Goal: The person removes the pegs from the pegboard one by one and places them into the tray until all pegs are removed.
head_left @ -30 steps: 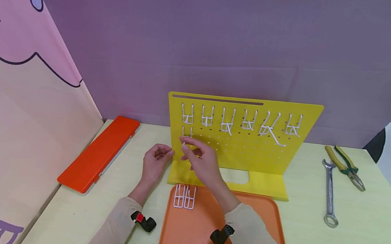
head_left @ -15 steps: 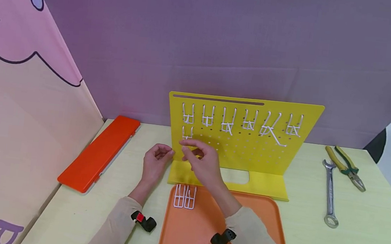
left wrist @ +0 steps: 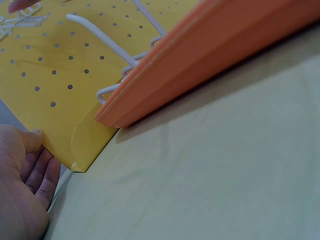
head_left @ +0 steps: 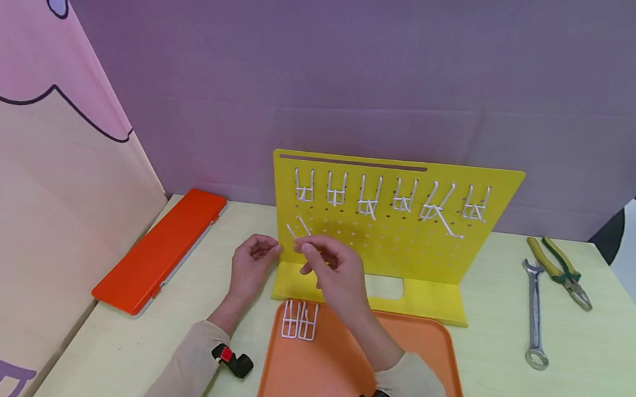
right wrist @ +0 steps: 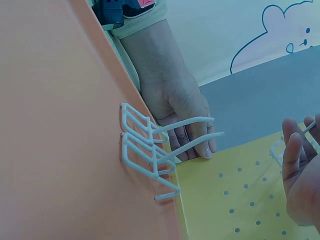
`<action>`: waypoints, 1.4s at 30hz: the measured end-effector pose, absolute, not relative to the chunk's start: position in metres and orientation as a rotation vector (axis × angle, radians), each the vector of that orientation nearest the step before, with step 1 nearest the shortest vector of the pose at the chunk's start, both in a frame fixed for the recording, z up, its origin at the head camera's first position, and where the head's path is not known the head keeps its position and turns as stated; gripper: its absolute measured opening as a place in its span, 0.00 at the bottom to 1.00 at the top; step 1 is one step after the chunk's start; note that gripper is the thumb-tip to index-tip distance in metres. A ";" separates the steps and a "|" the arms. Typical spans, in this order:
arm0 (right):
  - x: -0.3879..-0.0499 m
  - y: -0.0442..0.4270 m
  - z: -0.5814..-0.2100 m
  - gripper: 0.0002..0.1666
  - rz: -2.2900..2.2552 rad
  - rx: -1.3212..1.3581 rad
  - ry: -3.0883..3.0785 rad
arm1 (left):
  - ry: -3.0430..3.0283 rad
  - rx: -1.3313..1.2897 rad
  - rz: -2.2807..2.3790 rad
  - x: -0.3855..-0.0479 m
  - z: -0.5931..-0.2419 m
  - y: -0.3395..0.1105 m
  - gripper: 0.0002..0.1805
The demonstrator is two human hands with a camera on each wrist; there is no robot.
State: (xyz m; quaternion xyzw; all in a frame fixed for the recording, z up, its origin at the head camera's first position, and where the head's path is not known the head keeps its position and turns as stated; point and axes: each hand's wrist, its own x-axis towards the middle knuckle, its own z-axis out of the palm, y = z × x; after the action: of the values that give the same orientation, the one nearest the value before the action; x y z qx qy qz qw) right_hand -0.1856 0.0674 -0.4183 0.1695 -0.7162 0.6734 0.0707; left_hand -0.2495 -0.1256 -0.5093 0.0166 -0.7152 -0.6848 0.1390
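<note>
My left hand pinches the left edge of an upright yellow pegboard. In the left wrist view its thumb lies at the board's edge, with the other fingers behind. My right hand holds a white wire hook by its near end, in front of the board's left side. The hook is tilted, its two prongs pointing up and left toward the board; my fingers cover the rest. Several similar white hooks hang in a row along the board's top.
Two more white hooks lie at the far left of an orange tray before the board. A red case lies at left. A wrench and pliers lie at right. A purple cloth hangs behind.
The right hand has drawn slightly down and right, and the hook, earlier upright against the board below the top row, now tilts. The left hand keeps its place.
</note>
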 end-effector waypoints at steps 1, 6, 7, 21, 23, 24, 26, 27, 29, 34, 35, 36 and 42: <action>-0.184 0.069 -0.419 0.10 2.030 0.510 -2.144 | -2.069 0.048 -1.977 -0.250 -0.509 -0.126 0.09; -0.179 0.076 -0.421 0.09 2.043 0.496 -2.124 | -2.068 0.053 -1.976 -0.249 -0.508 -0.125 0.08; -0.177 0.078 -0.422 0.10 2.043 0.486 -2.127 | -2.070 0.056 -1.974 -0.249 -0.508 -0.125 0.08; -0.154 0.097 -0.425 0.07 2.071 0.362 -2.278 | -2.078 0.057 -1.954 -0.249 -0.510 -0.127 0.08; -0.151 0.100 -0.427 0.07 2.071 0.351 -2.294 | -2.077 0.055 -1.955 -0.250 -0.510 -0.127 0.08; -0.150 0.101 -0.428 0.06 2.064 0.342 -2.305 | -2.078 0.053 -1.955 -0.250 -0.510 -0.127 0.08; -0.148 0.103 -0.431 0.06 2.046 0.324 -2.326 | -2.080 0.047 -1.954 -0.251 -0.511 -0.127 0.08; -0.147 0.105 -0.432 0.06 2.040 0.314 -2.339 | -2.082 0.044 -1.951 -0.252 -0.511 -0.127 0.09; -0.145 0.107 -0.434 0.06 2.037 0.284 -2.372 | -2.080 0.039 -1.950 -0.252 -0.512 -0.127 0.09; -0.142 0.110 -0.439 0.04 2.028 0.227 -2.453 | -2.082 0.048 -1.945 -0.251 -0.512 -0.126 0.08; -0.142 0.111 -0.440 0.04 2.023 0.222 -2.464 | -2.083 0.050 -1.946 -0.250 -0.512 -0.126 0.08; -0.142 0.111 -0.441 0.05 2.017 0.221 -2.472 | -2.083 0.050 -1.946 -0.250 -0.512 -0.126 0.08; -0.142 0.114 -0.447 0.06 2.017 0.229 -2.501 | -2.071 0.032 -1.963 -0.251 -0.513 -0.127 0.09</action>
State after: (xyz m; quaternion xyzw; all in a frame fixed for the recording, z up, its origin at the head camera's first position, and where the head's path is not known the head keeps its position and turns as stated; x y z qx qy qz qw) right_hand -0.1417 0.1139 -0.4468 0.0711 -0.7758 0.6257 -0.0397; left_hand -0.2510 -0.1270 -0.5129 0.0113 -0.7183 -0.6807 0.1436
